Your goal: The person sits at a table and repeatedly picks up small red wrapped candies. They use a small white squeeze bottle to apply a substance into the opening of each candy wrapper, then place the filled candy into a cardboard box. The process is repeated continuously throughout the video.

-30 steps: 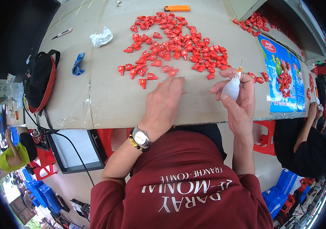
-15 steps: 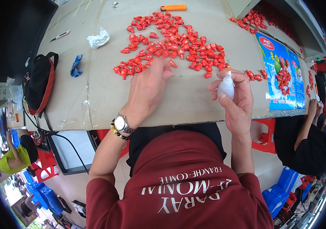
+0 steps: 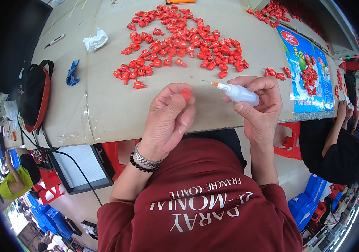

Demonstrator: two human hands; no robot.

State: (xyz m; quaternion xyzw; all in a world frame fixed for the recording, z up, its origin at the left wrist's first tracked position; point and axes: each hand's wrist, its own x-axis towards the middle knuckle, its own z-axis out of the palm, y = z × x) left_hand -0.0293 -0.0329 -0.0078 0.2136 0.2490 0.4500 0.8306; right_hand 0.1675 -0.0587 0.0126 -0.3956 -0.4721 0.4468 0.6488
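My left hand (image 3: pixel 166 119) is closed, pinching a small red plastic piece (image 3: pixel 186 93) between thumb and fingers just over the near part of the table (image 3: pixel 213 115). In my right hand (image 3: pixel 264 103) lies a white squeeze bottle (image 3: pixel 245 95), tilted so that its orange-based needle tip points left toward the red piece. A gap separates the tip from the piece. Beyond both hands spreads a heap of similar red pieces (image 3: pixel 188 41), some showing yellow and white marks.
At the left are a crumpled tissue (image 3: pixel 95 40), a blue cloth loop (image 3: pixel 72 74), a pen-like tool (image 3: pixel 55 40) and a black and red bag (image 3: pixel 38 98). A blue printed sheet (image 3: pixel 290 63) bearing red pieces lies right. Another person's arm (image 3: pixel 334 126) is at far right.
My left hand has drawn back from the heap toward me, turned up with a red piece in it. The bottle has tipped from upright to pointing left.
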